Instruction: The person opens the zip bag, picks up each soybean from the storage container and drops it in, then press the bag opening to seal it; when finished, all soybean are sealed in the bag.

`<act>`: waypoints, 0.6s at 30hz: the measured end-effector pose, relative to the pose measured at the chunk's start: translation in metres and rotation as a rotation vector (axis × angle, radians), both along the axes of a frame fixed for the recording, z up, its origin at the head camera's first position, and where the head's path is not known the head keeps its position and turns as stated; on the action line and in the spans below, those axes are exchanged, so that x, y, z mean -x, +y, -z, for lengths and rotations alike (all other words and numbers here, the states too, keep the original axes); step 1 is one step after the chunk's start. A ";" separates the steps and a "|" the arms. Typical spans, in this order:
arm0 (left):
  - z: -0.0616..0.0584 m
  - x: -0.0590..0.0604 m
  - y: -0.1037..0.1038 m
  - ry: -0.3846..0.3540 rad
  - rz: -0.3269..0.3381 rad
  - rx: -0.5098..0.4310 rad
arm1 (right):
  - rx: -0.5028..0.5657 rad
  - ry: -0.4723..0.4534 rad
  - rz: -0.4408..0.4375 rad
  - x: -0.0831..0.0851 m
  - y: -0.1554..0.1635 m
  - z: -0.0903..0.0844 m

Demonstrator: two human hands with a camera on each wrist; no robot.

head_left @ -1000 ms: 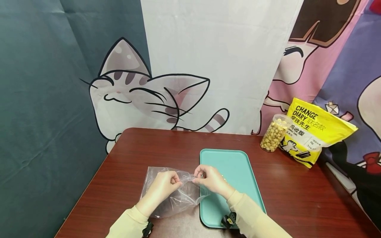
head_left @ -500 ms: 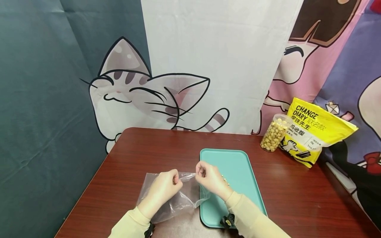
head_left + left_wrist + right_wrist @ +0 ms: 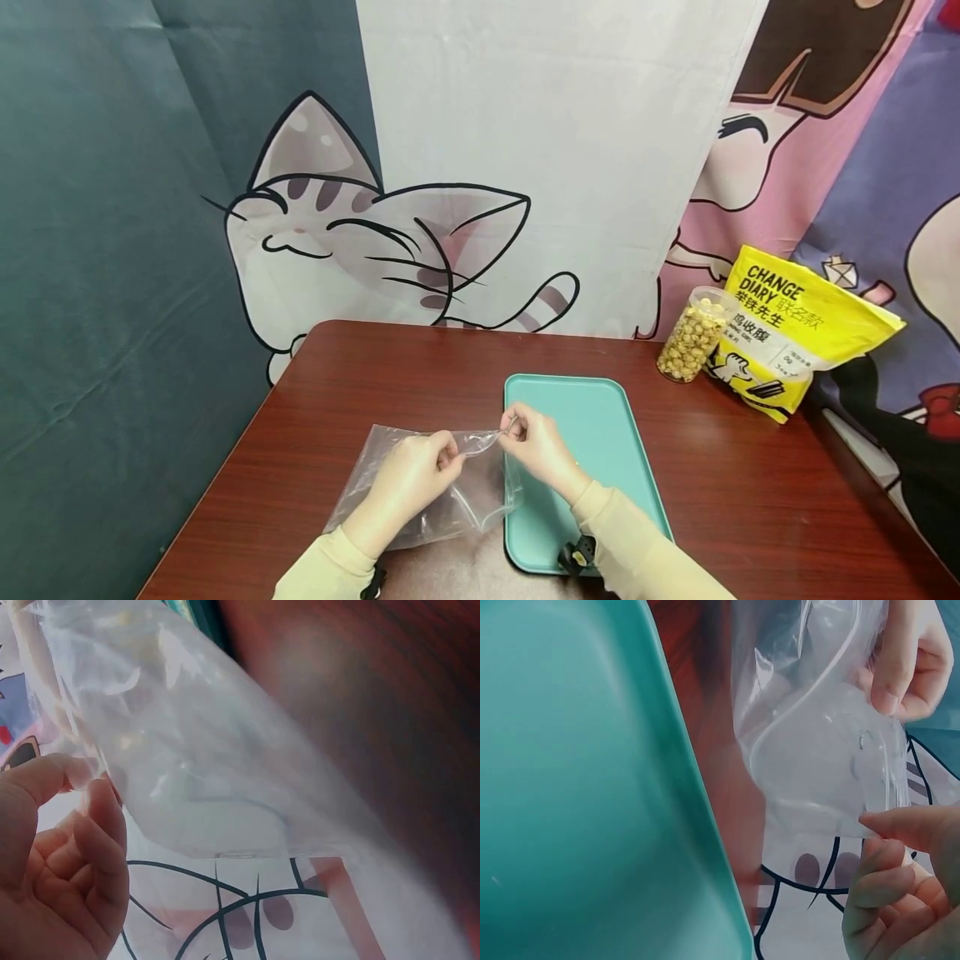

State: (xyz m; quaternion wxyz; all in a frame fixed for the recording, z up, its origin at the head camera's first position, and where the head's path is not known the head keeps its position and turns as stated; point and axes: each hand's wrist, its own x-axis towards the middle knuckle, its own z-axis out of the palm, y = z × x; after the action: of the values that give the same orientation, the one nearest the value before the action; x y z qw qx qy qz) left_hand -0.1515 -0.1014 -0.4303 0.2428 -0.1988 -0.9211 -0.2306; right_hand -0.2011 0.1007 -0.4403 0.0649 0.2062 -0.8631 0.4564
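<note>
A clear plastic bag (image 3: 468, 492) spreads between both hands, over the table and the left edge of a teal tray (image 3: 577, 417). My left hand (image 3: 420, 471) pinches the bag's upper edge between thumb and forefinger; the left wrist view shows the curled fingers (image 3: 97, 791) close up. Farther right along the same edge, my right hand (image 3: 536, 442) pinches it near the corner, over the tray. A raised line, like a zip seal, curves across the bag (image 3: 802, 742) in the right wrist view. The bag's mouth edge is drawn out between the two grips.
At the back right stands a clear jar (image 3: 690, 346) of yellowish popped kernels, against a yellow snack pouch (image 3: 780, 333). Brown wooden table (image 3: 390, 375) surrounds the tray. A printed cat curtain (image 3: 480, 125) hangs behind the table.
My right hand has shifted slightly right and up, widening the gap between the hands. The bag's upper edge is now stretched straighter between them. Tray, jar and pouch stay put.
</note>
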 end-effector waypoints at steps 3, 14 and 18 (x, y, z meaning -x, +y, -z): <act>-0.001 -0.001 0.000 -0.030 -0.026 -0.013 | 0.003 -0.008 -0.013 0.001 0.002 0.001; -0.004 0.001 -0.002 -0.107 -0.099 -0.075 | -0.040 -0.090 -0.116 0.000 0.013 0.001; -0.005 0.002 -0.002 -0.120 -0.108 -0.097 | -0.051 -0.088 -0.105 -0.001 0.017 0.002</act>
State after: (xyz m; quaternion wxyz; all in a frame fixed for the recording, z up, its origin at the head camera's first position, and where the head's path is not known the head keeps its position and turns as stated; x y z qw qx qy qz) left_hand -0.1536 -0.1037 -0.4252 0.2084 -0.1226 -0.9311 -0.2732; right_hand -0.2004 0.1173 -0.4421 -0.0022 0.2325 -0.8644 0.4458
